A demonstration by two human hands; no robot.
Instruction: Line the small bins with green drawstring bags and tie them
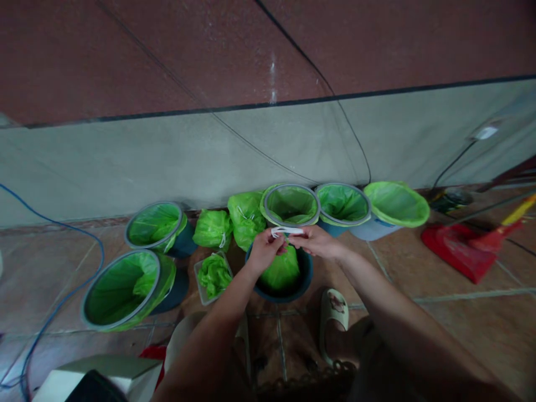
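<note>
Both hands are over a dark blue bin (307,276) with a green garbage bag (282,273) inside it. A white drawstring (287,230) runs between them above the bag. My left hand (266,250) is closed, pinching one side of the string. My right hand (317,242) is closed on the string's other side, with the fingers pointing left. The bag's top edge is partly hidden behind my hands. Just left of the bin, two tied green bags (247,215) stand by the wall, near a clear plastic tub (201,286) with crumpled green bags in it.
Several bins lined with green bags stand around, including a large bin (87,312) at left and a pale bin (372,230) at right. A red dustpan (452,251) lies far right. A blue cable (62,304) crosses the tiled floor at left. Slippered feet are below.
</note>
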